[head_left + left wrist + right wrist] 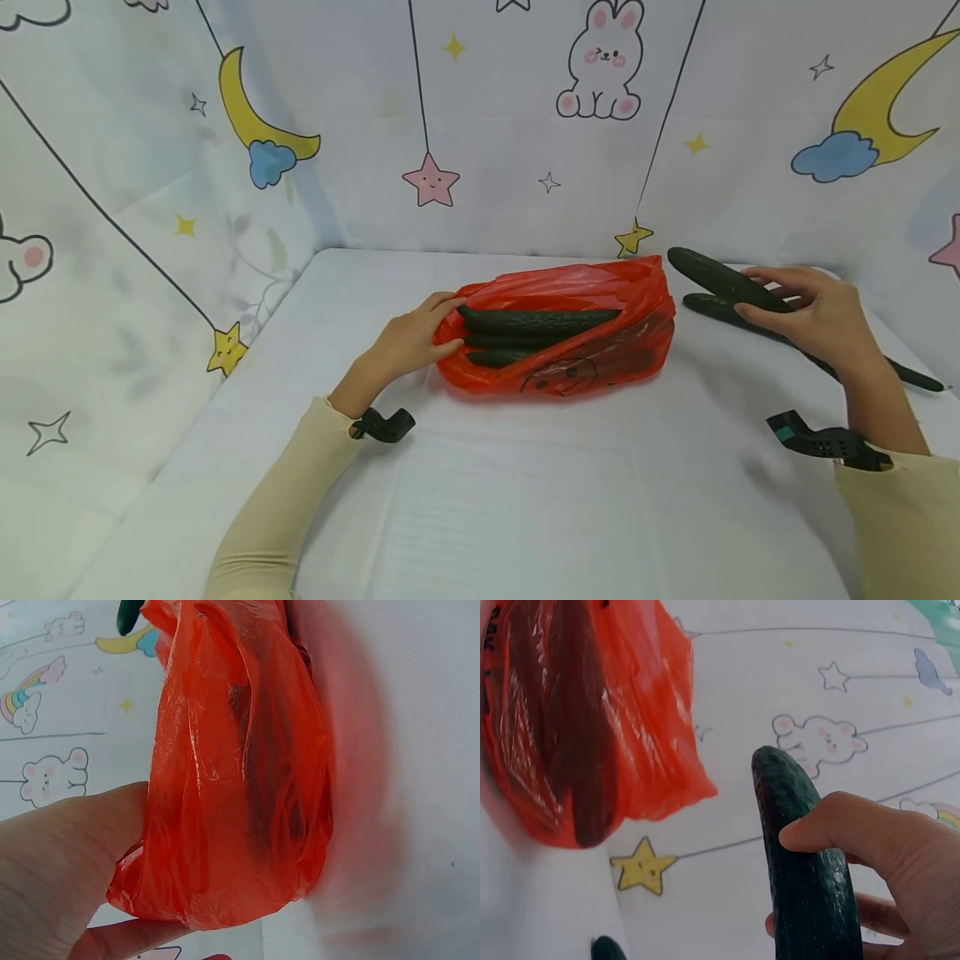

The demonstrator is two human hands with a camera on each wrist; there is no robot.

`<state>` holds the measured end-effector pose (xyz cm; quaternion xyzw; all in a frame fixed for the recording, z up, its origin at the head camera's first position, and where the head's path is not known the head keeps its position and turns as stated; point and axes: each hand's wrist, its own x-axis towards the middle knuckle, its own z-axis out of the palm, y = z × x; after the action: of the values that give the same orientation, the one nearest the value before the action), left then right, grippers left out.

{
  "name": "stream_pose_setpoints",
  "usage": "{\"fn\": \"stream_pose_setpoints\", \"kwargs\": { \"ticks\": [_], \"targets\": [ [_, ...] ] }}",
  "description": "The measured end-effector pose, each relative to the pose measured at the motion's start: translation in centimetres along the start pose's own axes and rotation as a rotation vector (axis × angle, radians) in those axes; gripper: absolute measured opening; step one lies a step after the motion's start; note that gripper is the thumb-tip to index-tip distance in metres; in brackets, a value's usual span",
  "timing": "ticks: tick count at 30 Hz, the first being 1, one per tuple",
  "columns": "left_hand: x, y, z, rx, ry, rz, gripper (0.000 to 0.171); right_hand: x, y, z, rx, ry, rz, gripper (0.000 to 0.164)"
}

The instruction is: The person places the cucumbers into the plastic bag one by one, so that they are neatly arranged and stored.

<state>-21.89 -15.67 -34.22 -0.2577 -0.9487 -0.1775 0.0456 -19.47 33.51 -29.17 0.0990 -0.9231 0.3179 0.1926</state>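
A red plastic bag lies on its side on the white table, several dark green cucumbers showing through its opening. My left hand grips the bag's left end, thumb and fingers spread around its edge. In the left wrist view the red film hides part of those fingers. To the right of the bag, my right hand holds a cucumber between thumb and fingers, its rounded tip pointing at the bag. In the right wrist view the thumb presses on the held cucumber's side.
Another cucumber lies on the table below the held one, partly hidden by my right hand. Beyond the wrist a thin stem end shows. A patterned cloth backdrop rises behind the table.
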Motion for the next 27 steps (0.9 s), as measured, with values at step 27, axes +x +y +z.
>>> {"fn": "stream_pose_setpoints", "kwargs": {
  "ticks": [27],
  "targets": [
    [0.0, 0.2, -0.2, -0.002, -0.009, -0.008, 0.065, 2.0, -7.2, 2.2, 0.128, 0.088, -0.277, 0.044]
  ]
}}
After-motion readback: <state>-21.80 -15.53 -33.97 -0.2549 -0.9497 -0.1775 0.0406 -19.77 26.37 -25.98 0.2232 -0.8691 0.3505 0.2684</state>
